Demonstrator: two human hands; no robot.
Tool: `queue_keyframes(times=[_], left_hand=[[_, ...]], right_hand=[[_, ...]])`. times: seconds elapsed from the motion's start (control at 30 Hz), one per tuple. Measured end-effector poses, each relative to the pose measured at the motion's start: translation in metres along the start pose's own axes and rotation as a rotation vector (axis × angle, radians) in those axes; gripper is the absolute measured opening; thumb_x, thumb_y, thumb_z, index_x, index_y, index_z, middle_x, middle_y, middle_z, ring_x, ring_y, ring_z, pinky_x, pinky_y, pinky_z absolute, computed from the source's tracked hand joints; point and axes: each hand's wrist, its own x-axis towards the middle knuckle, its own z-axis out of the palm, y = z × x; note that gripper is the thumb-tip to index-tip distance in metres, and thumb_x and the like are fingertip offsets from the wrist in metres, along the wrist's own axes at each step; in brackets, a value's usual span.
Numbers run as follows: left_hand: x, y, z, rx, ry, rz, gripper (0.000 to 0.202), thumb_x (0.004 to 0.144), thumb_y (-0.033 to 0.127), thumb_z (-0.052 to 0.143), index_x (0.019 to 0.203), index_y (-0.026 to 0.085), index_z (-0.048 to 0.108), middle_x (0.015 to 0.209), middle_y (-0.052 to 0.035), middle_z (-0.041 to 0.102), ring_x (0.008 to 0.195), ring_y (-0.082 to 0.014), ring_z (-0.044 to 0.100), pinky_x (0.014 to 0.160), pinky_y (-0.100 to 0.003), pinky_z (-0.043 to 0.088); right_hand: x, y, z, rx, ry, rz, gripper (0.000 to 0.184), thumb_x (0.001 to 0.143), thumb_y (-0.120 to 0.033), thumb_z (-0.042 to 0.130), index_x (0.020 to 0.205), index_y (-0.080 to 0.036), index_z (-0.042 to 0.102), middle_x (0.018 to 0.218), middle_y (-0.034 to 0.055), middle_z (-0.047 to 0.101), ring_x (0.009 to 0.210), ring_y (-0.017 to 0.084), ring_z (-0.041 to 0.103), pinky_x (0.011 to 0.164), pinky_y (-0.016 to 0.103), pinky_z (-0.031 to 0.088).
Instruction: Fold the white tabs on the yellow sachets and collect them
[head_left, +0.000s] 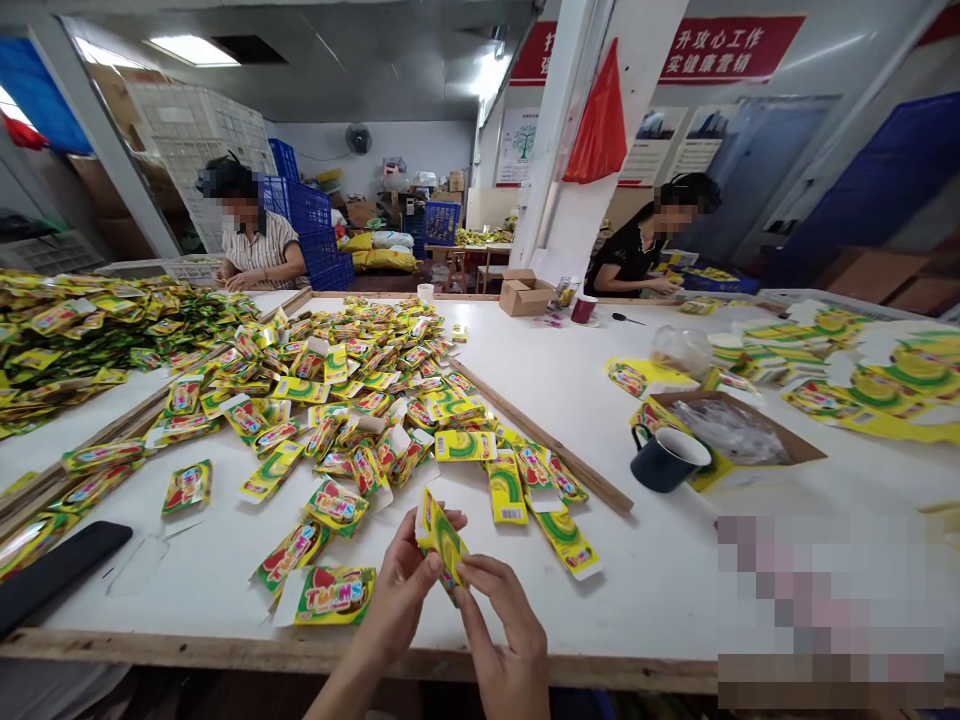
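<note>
Both of my hands hold one small yellow-and-green packet (442, 540) above the near edge of the white table (660, 590). My left hand (401, 590) pinches its left side, thumb on top. My right hand (499, 620) pinches its lower right corner with fingertips. Just left of my hands lies a flat packet printed "TWINS" (334, 594). A big loose pile of the same packets (352, 390) spreads across the table ahead.
A dark phone (56, 572) lies near the left edge. A wooden strip (547, 440) runs diagonally across the table. A dark mug (667, 458) and a cardboard tray (739, 430) stand to the right. Two people work at the far side. More packets are heaped at left (90, 330).
</note>
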Motion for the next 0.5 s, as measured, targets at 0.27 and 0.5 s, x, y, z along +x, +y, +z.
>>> queue_keyframes(times=[0.27, 0.5], left_hand=[[-0.0069, -0.0023, 0.001, 0.073, 0.044, 0.046, 0.05, 0.078, 0.037, 0.072, 0.123, 0.022, 0.055, 0.124, -0.0126, 0.061, 0.103, -0.0262, 0.06, 0.083, -0.033, 0.048], [-0.0034, -0.002, 0.0003, 0.074, 0.054, 0.094, 0.053, 0.075, 0.04, 0.074, 0.122, 0.024, 0.055, 0.121, -0.0103, 0.063, 0.105, -0.0247, 0.057, 0.086, -0.031, 0.046]], right_hand=[[0.0039, -0.0097, 0.0037, 0.083, 0.017, 0.113, 0.013, 0.089, -0.023, 0.058, 0.093, -0.023, 0.071, 0.096, 0.007, 0.067, 0.092, 0.021, 0.064, 0.077, 0.03, 0.055], [0.0078, -0.0016, 0.0029, 0.098, 0.0, 0.072, 0.013, 0.088, -0.027, 0.062, 0.093, -0.023, 0.073, 0.092, 0.007, 0.067, 0.087, 0.021, 0.065, 0.074, 0.027, 0.055]])
